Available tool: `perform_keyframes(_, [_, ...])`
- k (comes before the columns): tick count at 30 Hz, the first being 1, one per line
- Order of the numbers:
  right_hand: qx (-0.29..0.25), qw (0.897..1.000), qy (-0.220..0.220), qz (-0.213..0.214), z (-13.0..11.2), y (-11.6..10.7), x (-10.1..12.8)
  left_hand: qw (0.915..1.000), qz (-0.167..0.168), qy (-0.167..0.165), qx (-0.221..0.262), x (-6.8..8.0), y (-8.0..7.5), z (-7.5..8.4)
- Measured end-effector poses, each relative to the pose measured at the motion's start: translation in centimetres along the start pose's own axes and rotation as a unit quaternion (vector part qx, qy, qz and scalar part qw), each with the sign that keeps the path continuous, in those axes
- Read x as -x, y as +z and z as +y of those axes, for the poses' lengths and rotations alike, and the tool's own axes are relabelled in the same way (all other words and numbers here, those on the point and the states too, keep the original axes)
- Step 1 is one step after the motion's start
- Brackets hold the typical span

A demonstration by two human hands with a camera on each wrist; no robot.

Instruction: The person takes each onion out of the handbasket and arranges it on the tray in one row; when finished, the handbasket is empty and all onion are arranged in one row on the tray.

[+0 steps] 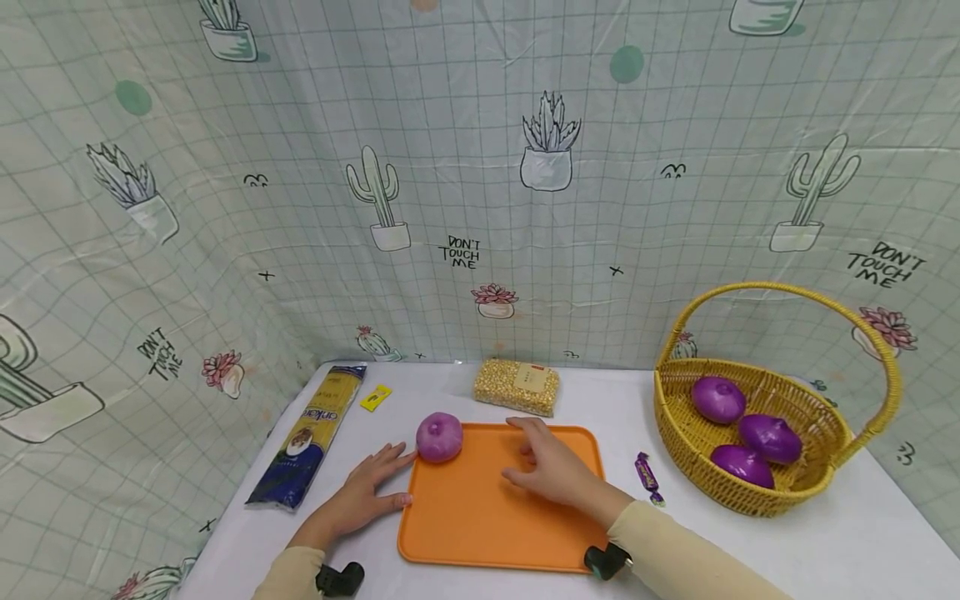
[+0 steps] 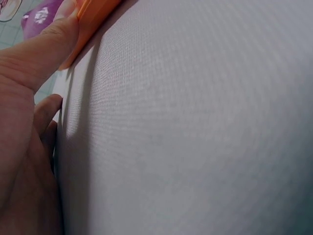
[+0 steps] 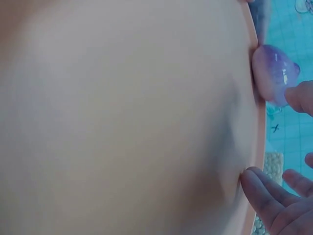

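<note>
A pinkish-purple onion (image 1: 439, 437) sits at the far left corner of an orange tray (image 1: 487, 517). My left hand (image 1: 362, 493) lies beside the tray's left edge with its fingers extended. Its thumb tip touches the tray rim, as the left wrist view shows with the thumb (image 2: 46, 51), and a fingertip reaches close to the onion; contact there I cannot tell. Over the right half of the tray is my right hand (image 1: 555, 468), fingers loosely bent and spread, holding nothing. In the right wrist view the onion (image 3: 273, 73) stands beyond the right hand's fingers (image 3: 264, 196).
A yellow wicker basket (image 1: 686, 458) with a tall handle holds three dark purple onions (image 1: 718, 400) at right. A purple wrapped candy (image 1: 647, 477) lies between basket and tray. Behind lies a corn kernel pack (image 1: 502, 387); left are a pasta pack (image 1: 311, 437) and yellow sachet (image 1: 376, 397).
</note>
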State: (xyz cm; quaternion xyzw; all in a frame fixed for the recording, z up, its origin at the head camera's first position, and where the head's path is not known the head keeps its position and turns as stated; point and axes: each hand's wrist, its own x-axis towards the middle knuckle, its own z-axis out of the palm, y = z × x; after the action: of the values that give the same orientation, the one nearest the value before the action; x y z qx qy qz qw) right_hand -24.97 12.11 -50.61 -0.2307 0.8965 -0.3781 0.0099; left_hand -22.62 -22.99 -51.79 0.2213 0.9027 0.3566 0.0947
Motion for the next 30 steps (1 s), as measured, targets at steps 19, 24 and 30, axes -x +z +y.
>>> perform_keyframes(19, [-0.002,1.0,0.02,-0.004,1.4,-2.9,2.2,1.0,-0.004,-0.009,-0.003,0.0,0.1,-0.1])
perform_keyframes(24, [0.003,1.0,0.022,0.008,1.7,-3.8,2.8,0.9999,-0.004,-0.013,-0.002,0.0,0.0,0.0])
perform_keyframes(30, [0.003,0.999,0.023,0.023,2.4,-4.9,3.7,1.0,-0.004,-0.007,-0.004,0.0,0.0,0.0])
